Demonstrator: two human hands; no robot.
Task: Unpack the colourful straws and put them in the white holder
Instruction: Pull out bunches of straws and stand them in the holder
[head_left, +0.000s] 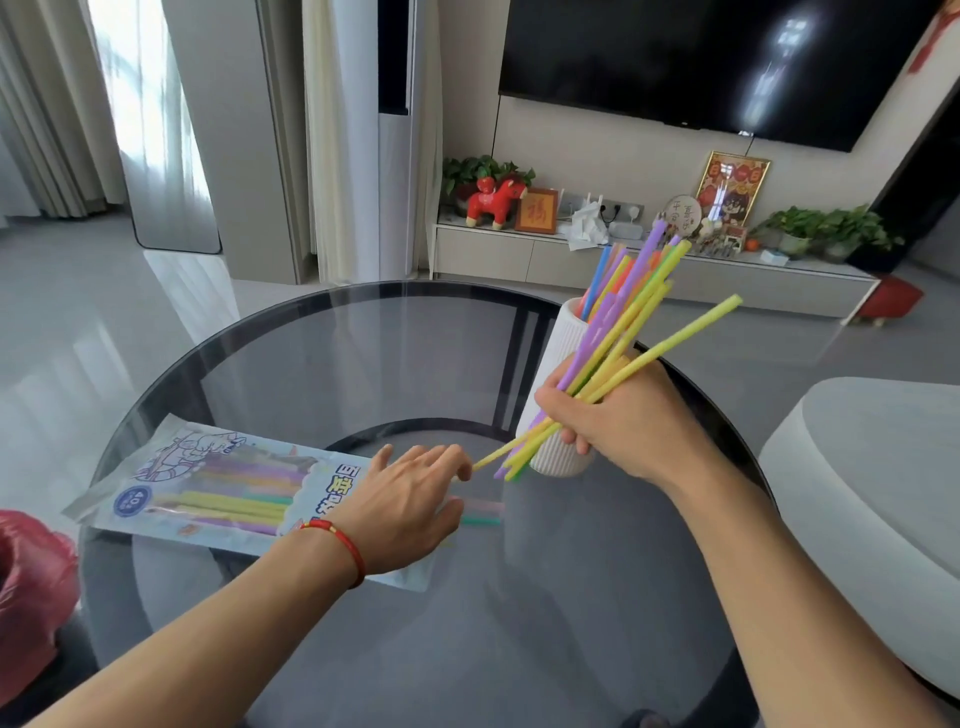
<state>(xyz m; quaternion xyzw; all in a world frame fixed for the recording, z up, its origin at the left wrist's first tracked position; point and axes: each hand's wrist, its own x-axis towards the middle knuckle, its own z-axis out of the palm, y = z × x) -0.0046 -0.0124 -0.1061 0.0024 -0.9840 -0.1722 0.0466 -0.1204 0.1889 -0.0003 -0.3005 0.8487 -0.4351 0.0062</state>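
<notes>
- Right hand (618, 415) clamped on a loose bundle of straws (623, 338), beside the white holder (558, 343) near the table's far right edge.
- Left hand (410, 499) relaxed, fingers apart, resting on the packet (208, 483).
- Advice: even the lower ends, upend the bundle, then lower it into the holder.

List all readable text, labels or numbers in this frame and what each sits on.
"40" in a round blue badge on the clear printed plastic straw packet lying on the round glass table.
Large blue Chinese characters on the same packet: partly covered by the left hand, not readable.
"福" in gold on the small red framed plaque on the white TV cabinet.
Writing on the round white disc: too small to read.
</notes>
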